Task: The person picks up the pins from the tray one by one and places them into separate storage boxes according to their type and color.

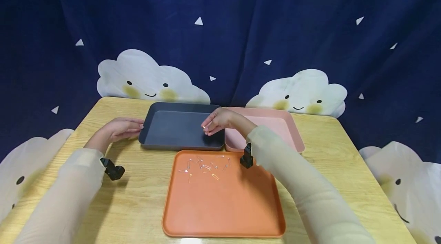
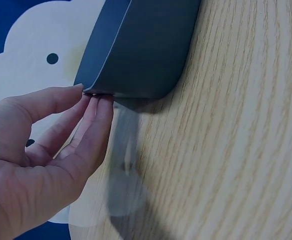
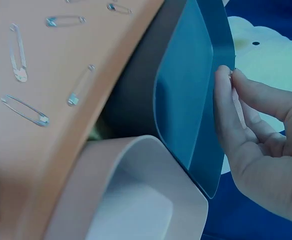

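Observation:
At the left end of a dark grey tray (image 1: 179, 121), my left hand (image 1: 120, 129) holds the rim with its fingertips. The left wrist view shows the fingertips of that hand (image 2: 50, 145) meeting at the corner of the tray wall (image 2: 140, 60). Above the right part of the same tray, my right hand (image 1: 220, 119) pinches a small gold-coloured safety pin (image 1: 204, 127) between thumb and fingers. The pin is mostly hidden by the fingertips. Several silver and gold safety pins (image 1: 206, 167) lie scattered on the upper part of an orange tray (image 1: 220, 205).
A pink tray (image 1: 294, 129) stands directly right of the grey one, under my right forearm. The orange tray lies in front of both on a wooden table (image 1: 134, 202). Behind the table hangs a dark blue curtain (image 1: 227, 45) with clouds.

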The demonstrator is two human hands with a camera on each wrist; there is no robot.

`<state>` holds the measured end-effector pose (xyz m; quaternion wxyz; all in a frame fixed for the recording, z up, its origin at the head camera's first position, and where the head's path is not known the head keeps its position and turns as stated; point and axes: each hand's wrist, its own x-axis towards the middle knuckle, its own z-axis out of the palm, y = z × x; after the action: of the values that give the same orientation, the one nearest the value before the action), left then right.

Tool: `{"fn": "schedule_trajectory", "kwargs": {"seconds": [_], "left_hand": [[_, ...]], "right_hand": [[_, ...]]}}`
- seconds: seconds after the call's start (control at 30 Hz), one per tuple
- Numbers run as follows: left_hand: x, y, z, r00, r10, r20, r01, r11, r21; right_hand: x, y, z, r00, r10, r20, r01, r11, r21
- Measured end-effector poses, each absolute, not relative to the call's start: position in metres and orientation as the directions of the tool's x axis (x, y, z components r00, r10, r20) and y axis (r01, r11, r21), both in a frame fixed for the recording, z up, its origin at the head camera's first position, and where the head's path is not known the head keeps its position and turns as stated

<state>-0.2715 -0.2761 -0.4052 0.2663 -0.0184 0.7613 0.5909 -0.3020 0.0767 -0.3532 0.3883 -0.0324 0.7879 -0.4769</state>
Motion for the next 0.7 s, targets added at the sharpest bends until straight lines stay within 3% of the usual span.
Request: {"fn": "schedule_trajectory", "kwargs": {"seconds": [0.27, 0.7], "left_hand": [[-0.271, -0.276, -0.404, -0.851, 0.283, -0.442, -0.373, 0.265, 0.889], [-0.274, -0.278, -0.407, -0.86, 0.269, -0.433, -0.355, 0.292, 0.888]], "right_hand": [[-0.338, 0.069, -0.368, -0.681, -0.432, -0.592, 0.332, 0.539, -0.774], [-0.351, 0.045, -0.363, -0.699, -0.405, -0.59, 0.239, 0.645, -0.726]]}}
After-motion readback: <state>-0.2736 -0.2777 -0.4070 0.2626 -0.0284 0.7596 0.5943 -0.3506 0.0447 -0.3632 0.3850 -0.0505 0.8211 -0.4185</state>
